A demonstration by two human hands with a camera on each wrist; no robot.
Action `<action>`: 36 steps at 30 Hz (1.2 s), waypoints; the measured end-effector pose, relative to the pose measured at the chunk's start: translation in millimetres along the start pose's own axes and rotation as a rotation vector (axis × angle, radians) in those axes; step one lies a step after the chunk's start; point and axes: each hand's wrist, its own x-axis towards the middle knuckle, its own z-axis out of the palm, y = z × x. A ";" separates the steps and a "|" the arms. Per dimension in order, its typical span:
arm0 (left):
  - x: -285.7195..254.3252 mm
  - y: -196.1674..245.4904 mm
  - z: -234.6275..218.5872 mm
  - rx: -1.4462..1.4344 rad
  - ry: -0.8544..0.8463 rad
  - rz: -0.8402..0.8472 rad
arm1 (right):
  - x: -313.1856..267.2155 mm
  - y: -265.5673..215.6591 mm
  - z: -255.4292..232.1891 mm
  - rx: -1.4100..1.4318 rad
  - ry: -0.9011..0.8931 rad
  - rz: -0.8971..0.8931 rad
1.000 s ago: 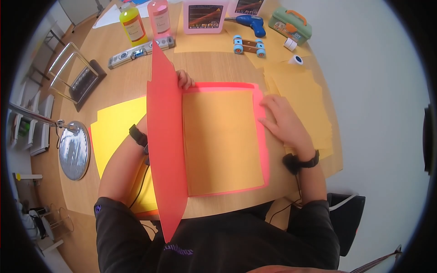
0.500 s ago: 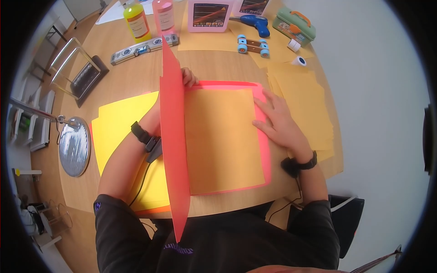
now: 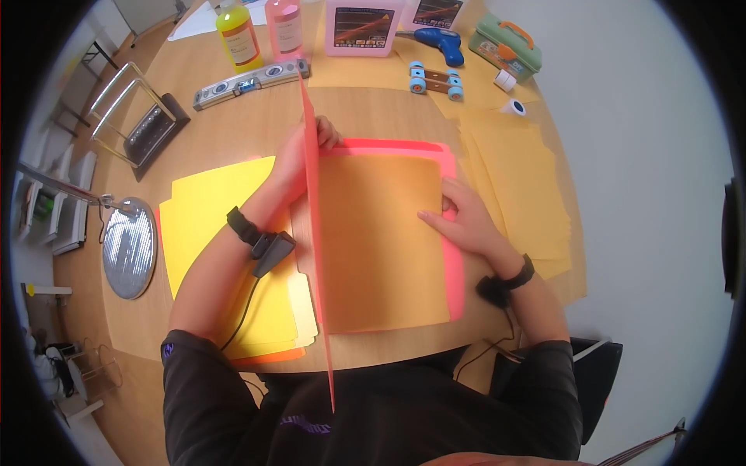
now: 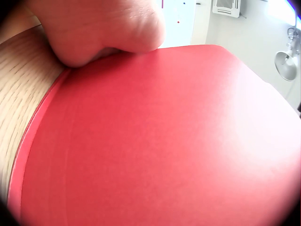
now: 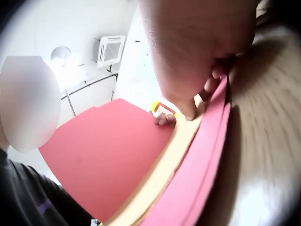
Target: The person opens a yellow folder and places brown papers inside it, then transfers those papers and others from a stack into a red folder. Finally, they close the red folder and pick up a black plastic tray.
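Observation:
A red folder (image 3: 451, 272) lies spread in front of me, its left cover (image 5: 113, 150) standing almost straight up. Tan paper (image 3: 381, 248) covers most of the folder's flat side. My left hand (image 3: 292, 159) grips the raised cover near its far end, with fingertips showing over the inner side. In the left wrist view the cover's red outer face (image 4: 141, 136) fills most of the picture. At the paper's right edge, my right hand (image 3: 468, 221) pinches it, thumb on top and fingers curled at the edge beside the folder's pink border.
Yellow sheets (image 3: 210, 202) lie left, tan sheets (image 3: 521, 194) right. Along the back stand a spirit level (image 3: 252, 84), yellow bottle (image 3: 239, 39), pink bottle (image 3: 286, 35), blue screwdriver (image 3: 441, 43), toy car (image 3: 437, 80) and green box (image 3: 505, 50). A pendulum stand (image 3: 151, 128) and round metal base (image 3: 130, 248) are left.
The raised cover has swung rightward from a leftward lean to nearly upright, with my left hand on it. My right hand's fingers have gone from spread to curled at the tan paper's edge.

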 end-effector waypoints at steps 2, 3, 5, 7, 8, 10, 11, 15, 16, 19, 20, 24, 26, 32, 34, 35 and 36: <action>1.2 -0.1 -2.0 -0.023 -0.001 0.012 | 3.0 2.0 4.0 0.008 0.018 0.012; 1.3 -0.2 -3.4 -0.005 -0.019 0.016 | 3.0 3.7 5.5 0.062 0.018 0.039; 2.0 0.9 -3.3 0.015 -0.037 0.015 | 0.5 9.8 11.8 0.121 0.019 0.069; 1.9 -0.3 -2.5 0.048 -0.034 0.031 | -4.7 11.4 20.4 0.192 0.063 -0.027; 3.6 -1.2 -3.9 0.052 -0.038 0.027 | -6.7 7.0 20.6 0.195 0.069 -0.025; 5.3 -1.6 -6.4 0.041 -0.007 0.002 | -8.4 -4.5 19.6 0.299 -0.005 0.058; 5.2 -1.7 -5.4 0.044 -0.009 -0.003 | -8.2 -2.5 20.9 0.304 -0.002 0.061; 1.4 5.8 2.8 0.131 0.004 0.019 | 0.5 -5.3 21.7 0.214 -0.004 -0.082; 0.4 7.8 4.5 0.127 0.021 -0.001 | 3.5 -8.1 20.0 0.225 -0.002 -0.122; -1.0 9.8 7.0 0.113 -0.003 0.013 | 2.2 -7.2 16.9 0.308 -0.026 -0.140; 1.9 7.9 4.4 0.110 -0.005 0.021 | 1.9 -8.4 14.1 0.300 -0.027 -0.144; 1.3 6.5 2.5 0.105 -0.031 0.034 | -1.3 -7.7 14.5 0.302 -0.030 -0.067; -1.6 12.6 8.8 0.141 -0.024 0.034 | -2.3 -6.2 16.7 0.328 -0.016 -0.064; 2.4 4.0 1.0 0.115 -0.036 0.055 | -3.3 -6.9 12.6 0.258 -0.031 -0.080; 2.8 4.1 0.5 0.039 0.020 -0.056 | -2.0 -6.9 9.5 0.246 -0.097 -0.054; 3.0 5.1 2.2 0.040 0.014 -0.047 | -0.7 -8.1 9.4 0.238 -0.093 -0.059; 1.4 5.2 3.9 0.071 0.028 -0.028 | -1.0 -10.0 11.4 0.224 -0.055 -0.104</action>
